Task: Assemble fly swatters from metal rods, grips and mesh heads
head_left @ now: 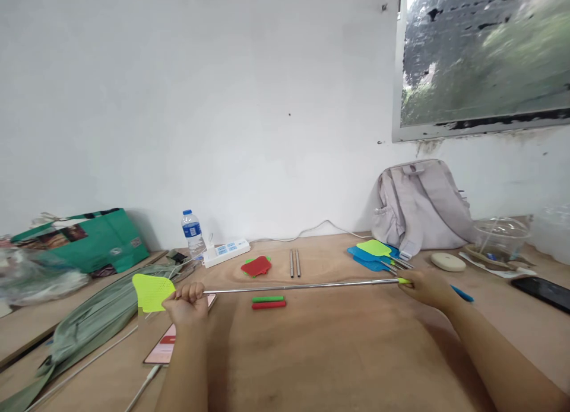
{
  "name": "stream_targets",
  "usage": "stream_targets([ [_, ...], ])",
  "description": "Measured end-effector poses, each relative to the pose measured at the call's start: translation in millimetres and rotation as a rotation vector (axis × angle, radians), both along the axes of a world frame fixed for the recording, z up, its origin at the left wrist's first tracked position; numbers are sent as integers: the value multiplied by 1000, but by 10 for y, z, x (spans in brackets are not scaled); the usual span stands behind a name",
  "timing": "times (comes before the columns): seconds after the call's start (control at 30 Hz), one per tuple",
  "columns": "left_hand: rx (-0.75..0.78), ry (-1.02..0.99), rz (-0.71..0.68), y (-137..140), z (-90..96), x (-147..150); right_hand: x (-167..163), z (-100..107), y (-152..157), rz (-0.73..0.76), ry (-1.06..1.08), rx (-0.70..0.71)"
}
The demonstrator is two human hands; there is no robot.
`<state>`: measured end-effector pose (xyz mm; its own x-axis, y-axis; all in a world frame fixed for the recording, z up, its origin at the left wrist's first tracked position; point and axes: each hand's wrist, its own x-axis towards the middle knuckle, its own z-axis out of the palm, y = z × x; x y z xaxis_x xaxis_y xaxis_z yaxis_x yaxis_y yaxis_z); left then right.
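A telescopic fly swatter (pixel 303 286) is stretched out level between my hands above the wooden table. My left hand (pixel 187 300) is closed around its neck, just beside the yellow-green mesh head (pixel 154 292). At the other end, my right hand (pixel 421 286) grips the yellow-green handle, most of which the fingers hide. Beneath the thin metal rod lie a green handle (pixel 268 299) and a red handle (pixel 269 305). Behind it are red and green swatter heads (pixel 256 266) and two short metal tubes (pixel 295 263). Blue and yellow-green swatters (pixel 374 253) are piled near my right hand.
A phone (pixel 161 348) lies under my left wrist. Farther back stand a water bottle (pixel 193 234), a power strip (pixel 226 253), a green bag (pixel 89 240) and a grey backpack (pixel 421 207). At right are a plastic bowl (pixel 501 237), a round beige case (pixel 447 262) and a black phone (pixel 543 292).
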<state>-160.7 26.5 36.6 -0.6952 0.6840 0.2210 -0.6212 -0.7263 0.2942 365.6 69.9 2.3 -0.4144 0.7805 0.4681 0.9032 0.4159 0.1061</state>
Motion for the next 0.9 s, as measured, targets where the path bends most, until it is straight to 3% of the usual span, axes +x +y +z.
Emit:
stream_targets([
  [0.63,-1,-92,-24,-98,93,7,91,-12,40,-142,-59,132],
  [0.9,1,-94,-30,-81,106,50,215,-31,28,-167,-28,95],
])
